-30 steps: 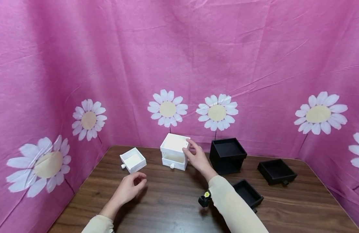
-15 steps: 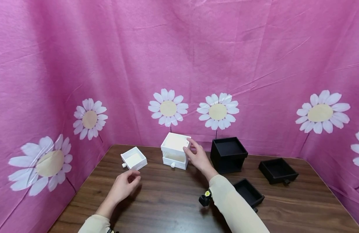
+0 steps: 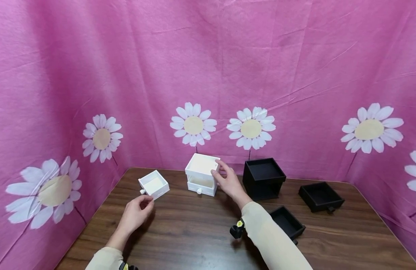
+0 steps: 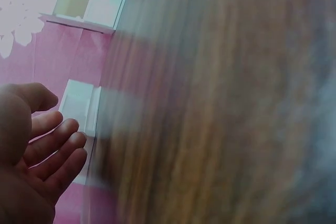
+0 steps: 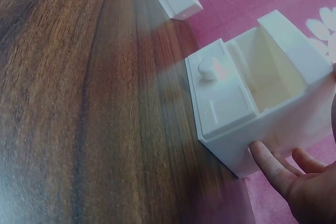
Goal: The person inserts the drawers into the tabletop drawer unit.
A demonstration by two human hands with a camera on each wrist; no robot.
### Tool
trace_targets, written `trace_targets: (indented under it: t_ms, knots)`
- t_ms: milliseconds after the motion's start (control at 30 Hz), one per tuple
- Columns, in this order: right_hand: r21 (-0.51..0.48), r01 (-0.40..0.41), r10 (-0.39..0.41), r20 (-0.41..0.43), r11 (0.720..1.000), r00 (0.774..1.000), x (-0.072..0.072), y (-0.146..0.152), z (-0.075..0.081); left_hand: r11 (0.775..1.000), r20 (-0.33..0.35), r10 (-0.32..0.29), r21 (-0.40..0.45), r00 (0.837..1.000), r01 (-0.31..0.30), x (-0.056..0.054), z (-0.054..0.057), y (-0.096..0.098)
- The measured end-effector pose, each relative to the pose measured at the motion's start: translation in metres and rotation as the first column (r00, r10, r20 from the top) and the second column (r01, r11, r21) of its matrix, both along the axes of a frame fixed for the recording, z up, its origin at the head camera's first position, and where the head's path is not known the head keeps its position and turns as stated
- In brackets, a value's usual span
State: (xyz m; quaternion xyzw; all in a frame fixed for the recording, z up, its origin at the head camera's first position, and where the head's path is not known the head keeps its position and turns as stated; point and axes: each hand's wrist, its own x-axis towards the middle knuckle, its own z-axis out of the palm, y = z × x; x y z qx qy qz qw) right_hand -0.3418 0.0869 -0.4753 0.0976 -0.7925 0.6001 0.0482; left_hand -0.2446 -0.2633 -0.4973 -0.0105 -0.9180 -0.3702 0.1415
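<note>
A small white drawer cabinet (image 3: pixel 202 165) stands at the back of the table. Its lower drawer (image 5: pixel 223 90), with a round knob, is in place; above it the upper slot is an open gap. My right hand (image 3: pixel 229 183) touches the cabinet's right side, and the right wrist view shows extended fingers (image 5: pixel 270 166) against that wall. To the left sits a loose white drawer (image 3: pixel 162 190), its knob facing front left. My left hand (image 3: pixel 135 213) is just in front of this drawer, fingertips overlapping its near corner in the head view, fingers loosely bent and holding nothing.
A black cabinet (image 3: pixel 247 182) stands right of the white one, its front hollow. Two loose black drawers lie on the wooden table (image 3: pixel 181 232): one black drawer (image 3: pixel 321 198) at far right, another black drawer (image 3: pixel 287 223) beside my right sleeve. A pink flowered cloth (image 3: pixel 208 67) hangs behind.
My left hand has moved left and slightly down, from the loose white drawer's right front corner toward its knob side. My right hand has stayed at the white cabinet.
</note>
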Motion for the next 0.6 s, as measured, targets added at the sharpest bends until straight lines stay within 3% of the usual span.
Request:
trace_targets:
  t_ms: [200,467,600]
  knots:
    - [-0.003,0.004,-0.004,0.001,1.000,1.000,0.001,-0.001,0.001,0.999,-0.034,0.024,-0.021,0.999,-0.025,-0.003,-0.001,-0.005]
    - [0.003,0.005,-0.005,0.000,1.000,1.000,0.001,-0.001,0.001,0.999,-0.022,0.036,-0.037,0.999,-0.037,-0.007,-0.002,-0.015]
    - [-0.003,0.002,-0.002,0.006,1.000,1.000,0.001,-0.002,0.001,0.998,0.015,0.053,-0.026,0.998,-0.053,-0.008,0.003,-0.019]
